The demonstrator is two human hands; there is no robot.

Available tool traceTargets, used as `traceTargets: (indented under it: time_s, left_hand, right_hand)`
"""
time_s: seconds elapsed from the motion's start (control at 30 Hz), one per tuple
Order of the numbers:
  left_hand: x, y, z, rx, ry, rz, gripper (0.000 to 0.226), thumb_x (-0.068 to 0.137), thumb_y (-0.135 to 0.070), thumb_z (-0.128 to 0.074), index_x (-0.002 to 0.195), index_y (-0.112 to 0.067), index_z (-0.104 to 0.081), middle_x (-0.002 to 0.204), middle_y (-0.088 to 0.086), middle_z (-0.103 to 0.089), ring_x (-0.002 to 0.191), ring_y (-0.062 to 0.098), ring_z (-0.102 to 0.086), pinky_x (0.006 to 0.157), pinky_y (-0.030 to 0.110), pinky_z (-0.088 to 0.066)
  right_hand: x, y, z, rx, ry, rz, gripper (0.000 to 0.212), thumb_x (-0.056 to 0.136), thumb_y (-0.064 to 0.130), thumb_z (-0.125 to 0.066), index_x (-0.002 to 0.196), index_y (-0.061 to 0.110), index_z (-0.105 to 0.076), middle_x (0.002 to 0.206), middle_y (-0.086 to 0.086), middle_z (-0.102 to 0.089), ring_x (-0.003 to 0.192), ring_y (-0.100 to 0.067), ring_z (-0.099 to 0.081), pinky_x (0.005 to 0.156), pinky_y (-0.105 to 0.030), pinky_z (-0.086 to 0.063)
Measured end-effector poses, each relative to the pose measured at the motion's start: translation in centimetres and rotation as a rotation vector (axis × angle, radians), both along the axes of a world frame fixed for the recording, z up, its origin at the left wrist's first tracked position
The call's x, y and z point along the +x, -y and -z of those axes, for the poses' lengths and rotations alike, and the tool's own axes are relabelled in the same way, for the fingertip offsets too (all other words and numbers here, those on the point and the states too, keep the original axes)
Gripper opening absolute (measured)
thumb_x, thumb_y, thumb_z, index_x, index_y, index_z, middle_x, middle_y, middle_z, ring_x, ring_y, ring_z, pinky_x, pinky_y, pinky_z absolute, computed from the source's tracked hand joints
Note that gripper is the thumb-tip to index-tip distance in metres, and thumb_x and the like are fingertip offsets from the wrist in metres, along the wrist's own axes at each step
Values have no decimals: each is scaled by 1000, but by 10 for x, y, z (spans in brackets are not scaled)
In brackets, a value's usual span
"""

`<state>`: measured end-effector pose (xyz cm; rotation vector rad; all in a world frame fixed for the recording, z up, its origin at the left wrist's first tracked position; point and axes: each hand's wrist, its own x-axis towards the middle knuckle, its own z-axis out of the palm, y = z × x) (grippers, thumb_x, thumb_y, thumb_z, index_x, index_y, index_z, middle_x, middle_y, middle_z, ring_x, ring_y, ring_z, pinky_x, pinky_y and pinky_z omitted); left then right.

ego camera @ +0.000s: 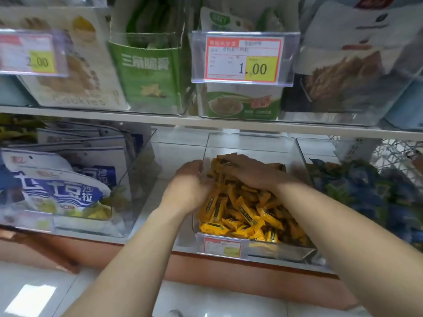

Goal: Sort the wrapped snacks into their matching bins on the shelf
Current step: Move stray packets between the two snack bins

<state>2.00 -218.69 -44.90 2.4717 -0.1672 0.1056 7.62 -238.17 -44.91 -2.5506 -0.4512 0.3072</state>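
Snacks, yellow-wrapped [242, 216]: heaped in clear bin [251, 144] on shelf [174, 154], beneath right hand [249, 172], fingers [226, 161] flat, released. Left hand [190, 186]: fingers [192, 165] curved at bin's left wall; grasp cannot be told.

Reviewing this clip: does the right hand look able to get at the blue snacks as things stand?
Probably yes. The right hand lies flat on the yellow snacks, and the blue snacks lie just to its right, open from above. Only a clear bin wall stands between them.
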Motion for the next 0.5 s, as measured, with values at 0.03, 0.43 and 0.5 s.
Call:
traceTargets:
  time_s: [0.03,0.43,0.5]
  left_hand:
    - [1,1,-1,10,27,0,50,90,-35,-64,133,-14,-50,130,7,-56,113,27,-57,91,40,-51]
    - [6,74,22,209,-72,300,50,102,-44,-34,151,-37,-28,160,-4,-27,144,26,-28,114,40,-27]
    - [6,73,27,265,-49,323,44,103,-44,-29,144,-38,-43,156,-5,-35,141,26,-33,114,42,-29]
  right_hand:
    - [0,-2,5,-48,-15,-32,41,98,56,-38,136,45,-51,142,3,-52,129,-21,-49,104,-38,-38]
    - [-52,62,-39,-496,-79,-231,61,89,68,-48,141,37,-48,146,12,-48,128,-11,-48,106,-34,-41]
    - [-41,71,-52,-378,-62,-144,45,89,65,-50,125,40,-60,132,15,-58,109,-1,-54,88,-22,-45]
